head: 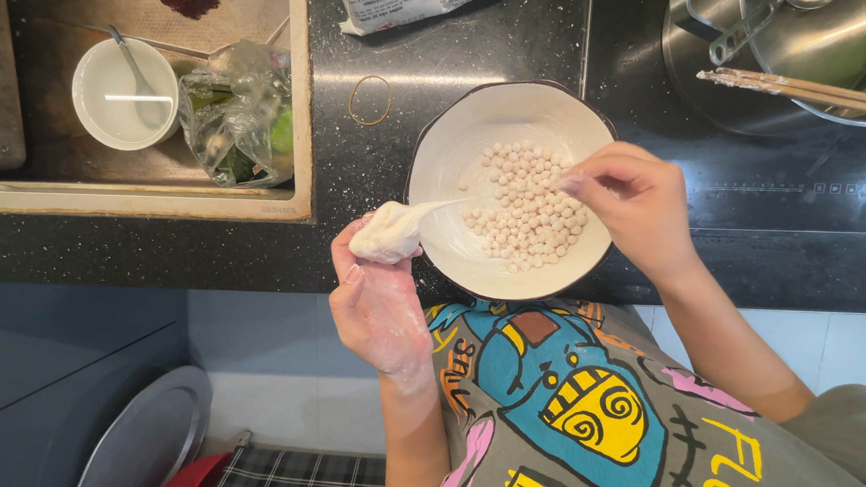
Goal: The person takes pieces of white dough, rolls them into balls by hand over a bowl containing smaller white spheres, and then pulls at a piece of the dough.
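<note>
Left hand: My left hand (376,302) is curled around a soft white lump of dough (384,234). It holds the lump at the left edge of the bowl. My palm is dusty with flour.
Right hand: My right hand (631,201) is over the bowl. My thumb and first finger are pinched together at the tips. I think a tiny bit of dough is between them, but it is too small for me to be sure.
Dough string: A thin string of dough (441,206) stretches from the lump out over the bowl.
Bowl: The big white bowl (447,147) with a dark rim sits on the black desk (501,39), right in front of me.
Dough balls: Lots of little round dough balls (529,208) lie in a heap inside the bowl, more to the right side.
Step now: I think I am pulling small bits off the lump and making them into little balls.
Next move: I think the next move needs soft fingers, so the bit stays small and round and drops into the bowl, not on the desk.
Nearby: A yellow rubber band (369,100) lies on the desk behind the bowl. A small white cup with a spoon (128,92) and a clear plastic bag (240,115) sit in the sink (130,197) on the left. A shiny metal pot (821,39) with chopsticks (804,90) across it is on the right.
</note>
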